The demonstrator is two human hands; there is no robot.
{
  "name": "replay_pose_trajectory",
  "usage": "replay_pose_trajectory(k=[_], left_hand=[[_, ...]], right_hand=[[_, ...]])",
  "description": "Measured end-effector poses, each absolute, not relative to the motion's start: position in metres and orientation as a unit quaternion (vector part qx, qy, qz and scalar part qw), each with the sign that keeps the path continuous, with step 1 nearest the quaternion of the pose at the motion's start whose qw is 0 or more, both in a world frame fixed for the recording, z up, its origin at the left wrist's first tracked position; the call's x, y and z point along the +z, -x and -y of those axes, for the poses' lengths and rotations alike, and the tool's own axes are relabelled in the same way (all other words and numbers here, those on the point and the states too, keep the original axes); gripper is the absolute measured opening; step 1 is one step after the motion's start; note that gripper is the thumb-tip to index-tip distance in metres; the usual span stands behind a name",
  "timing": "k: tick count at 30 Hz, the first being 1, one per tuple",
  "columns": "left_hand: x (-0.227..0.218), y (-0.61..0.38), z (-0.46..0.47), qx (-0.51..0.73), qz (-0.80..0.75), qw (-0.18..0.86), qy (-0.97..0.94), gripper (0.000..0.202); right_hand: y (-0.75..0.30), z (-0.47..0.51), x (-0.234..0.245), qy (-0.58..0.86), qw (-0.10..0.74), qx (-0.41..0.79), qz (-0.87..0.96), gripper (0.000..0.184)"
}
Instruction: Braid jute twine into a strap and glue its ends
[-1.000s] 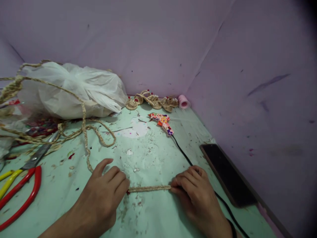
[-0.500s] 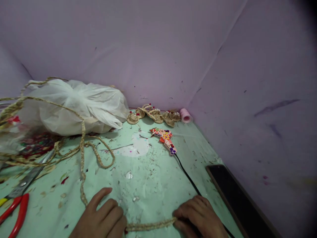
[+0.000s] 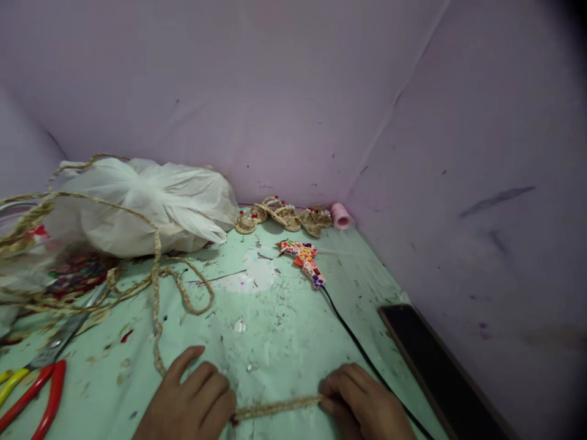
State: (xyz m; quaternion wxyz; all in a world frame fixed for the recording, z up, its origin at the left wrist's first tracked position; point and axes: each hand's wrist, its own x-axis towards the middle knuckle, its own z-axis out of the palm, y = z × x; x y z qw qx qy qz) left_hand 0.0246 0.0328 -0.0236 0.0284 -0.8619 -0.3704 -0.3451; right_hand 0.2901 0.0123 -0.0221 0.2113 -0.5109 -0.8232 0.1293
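Observation:
A short stretch of braided straw cord (image 3: 277, 407) runs between my two hands just above or on the green tabletop. My left hand (image 3: 190, 397) grips its left end, fingers curled and index finger raised. At the right end, my right hand (image 3: 360, 397) pinches the cord between fingertips and thumb. From behind my left hand a longer run of the braid (image 3: 157, 299) leads up and away to loops at the left. A tiny dark red spot shows by the left fingers. The undersides of both hands are hidden.
A flower-patterned glue gun (image 3: 300, 260) lies mid-table, its black cable (image 3: 353, 336) passing beside my right hand. A dark phone-like slab (image 3: 440, 366) lies right. Red-handled pliers (image 3: 55, 391) and scissors (image 3: 68, 330) lie left. Behind are a white plastic bag (image 3: 151, 201), woven pieces (image 3: 287, 217) and a pink spool (image 3: 342, 216).
The view has shifted slightly. My right hand has turned a little, and the cord between my hands looks thinner and more tilted. Both hands keep their hold.

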Motion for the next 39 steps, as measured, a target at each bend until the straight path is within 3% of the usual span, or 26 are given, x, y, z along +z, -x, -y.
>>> replay_pose_trajectory(k=[6, 11, 15, 26, 32, 39], left_hand=[[-0.005, -0.018, -0.022, -0.302, 0.354, -0.041, 0.884, 0.024], [-0.001, -0.017, -0.019, -0.28, 0.326, 0.0, 0.903, 0.026], [0.0, -0.018, -0.018, -0.275, 0.317, 0.033, 0.907, 0.027], [0.003, -0.018, -0.015, -0.265, 0.33, 0.022, 0.906, 0.025], [0.008, -0.013, -0.013, -0.347, 0.398, -0.068, 0.847, 0.027], [0.005, -0.021, -0.015, -0.274, 0.386, -0.077, 0.877, 0.019]], right_hand=[[-0.288, -0.008, 0.001, 0.516, 0.275, 0.24, 0.775, 0.018], [-0.29, -0.004, 0.008, 0.534, 0.401, 0.147, 0.73, 0.017], [-0.272, 0.0, 0.013, 0.505, 0.452, 0.088, 0.73, 0.011], [-0.222, -0.01, 0.009, 0.44, 0.228, 0.071, 0.866, 0.013], [-0.226, -0.011, 0.004, 0.423, 0.261, 0.078, 0.864, 0.011], [-0.232, -0.014, 0.008, 0.404, 0.255, 0.102, 0.873, 0.011]])
